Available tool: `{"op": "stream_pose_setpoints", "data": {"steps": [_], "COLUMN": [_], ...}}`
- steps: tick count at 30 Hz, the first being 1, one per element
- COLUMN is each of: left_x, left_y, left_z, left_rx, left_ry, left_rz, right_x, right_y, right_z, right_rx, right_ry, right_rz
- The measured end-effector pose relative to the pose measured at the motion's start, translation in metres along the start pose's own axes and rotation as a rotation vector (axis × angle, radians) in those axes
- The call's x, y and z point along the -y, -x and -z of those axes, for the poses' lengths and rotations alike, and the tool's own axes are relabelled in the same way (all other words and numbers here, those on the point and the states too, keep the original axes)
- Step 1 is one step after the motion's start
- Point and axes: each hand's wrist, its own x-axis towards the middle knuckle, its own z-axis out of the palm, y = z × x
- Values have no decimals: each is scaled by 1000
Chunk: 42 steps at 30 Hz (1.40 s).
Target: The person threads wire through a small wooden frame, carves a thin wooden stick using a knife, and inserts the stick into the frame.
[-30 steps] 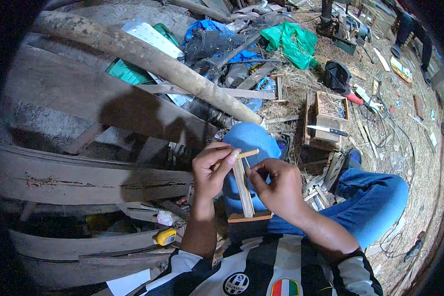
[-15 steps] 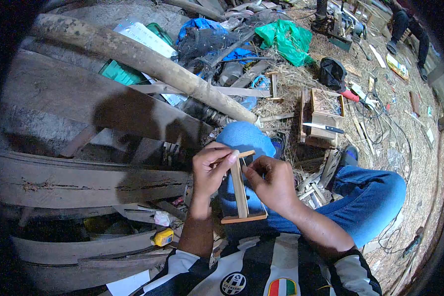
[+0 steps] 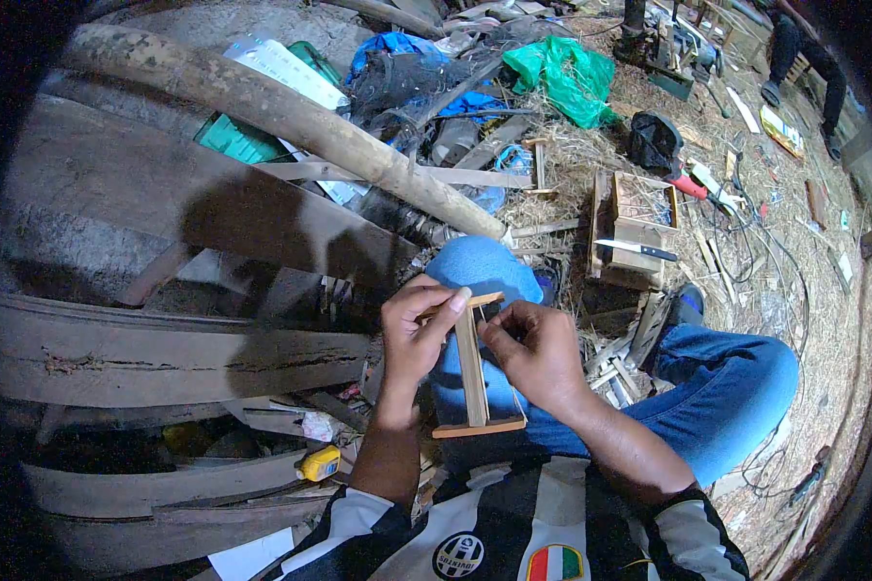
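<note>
A small I-shaped wooden frame (image 3: 471, 373), with one long bar between two short crosspieces, is held above my jeans-covered lap. My left hand (image 3: 419, 329) is closed, its thumb and fingers pinching the far end where the bar meets the upper crosspiece. On the frame's right side runs a thin cord (image 3: 519, 405) toward the end of the lower crosspiece. My right hand (image 3: 538, 356) is closed in a pinch at the upper part of this cord, beside the bar. The exact contact of its fingertips is partly hidden.
A knife (image 3: 636, 250) lies across a wooden box (image 3: 644, 203) ahead to the right. Beyond are a red-handled power tool (image 3: 688, 186) and cables. Left are planks, a long pole (image 3: 262, 111) and a yellow tape measure (image 3: 320, 464). Another person's legs (image 3: 809, 68) show far right.
The right hand has shifted very slightly, still pinching beside the bar. The frame's lower end has tilted a little. The left hand keeps its hold.
</note>
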Motion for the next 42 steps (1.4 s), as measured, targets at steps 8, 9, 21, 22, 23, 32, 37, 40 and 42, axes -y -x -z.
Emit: {"op": "stream_pose_setpoints", "data": {"steps": [8,9,21,22,23,32,37,40,42], "left_x": [1,2,4,4,5,9,10,9,8], "left_y": [1,1,-1,-1,-1,-1,-1,0,1], "left_z": [-3,-3,-4,-4,-3,-3,-4,-3,-4], "left_rx": [-42,-43,-16,-15,-13,-12,-15,-9,-9], "left_ry": [-2,-3,-6,-4,-2,15,5,-2,11], "left_rz": [1,1,-81,-73,-64,-75,-133,-102,-72], "right_x": [4,4,-2,-4,-6,-4,-12,-9,-9], "right_y": [-1,-1,-3,-4,-4,-4,-7,-8,-8], "right_z": [6,6,-1,-2,-3,-4,-8,-7,-7], "right_rx": [-23,-22,-11,-21,-31,-27,-68,-58,-53], "right_ry": [208,207,80,73,67,-8,17,-6,-30], "right_rz": [109,109,65,78,92,64,128,118,105]}}
